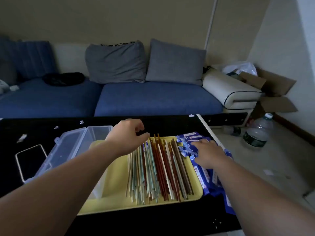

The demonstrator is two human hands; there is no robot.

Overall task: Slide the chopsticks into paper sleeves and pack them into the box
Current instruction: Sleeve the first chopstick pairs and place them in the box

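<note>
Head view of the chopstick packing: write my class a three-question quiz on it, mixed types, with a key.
1. True or false: the lid of the clear box is shut.
2. The right hand rests on: A) a phone; B) blue paper sleeves; C) a cushion.
3. Fill in: the chopsticks lie on a ____ tray.
Key: 1 false; 2 B; 3 yellow.

A blue sofa point(153, 97) fills the middle of the frame, with two grey cushions point(115, 62) against a dim beige wall point(119, 17). At right, a cardboard box point(276, 86) and a large water bottle point(257, 132) stand on the pale floor point(255, 167).
</note>
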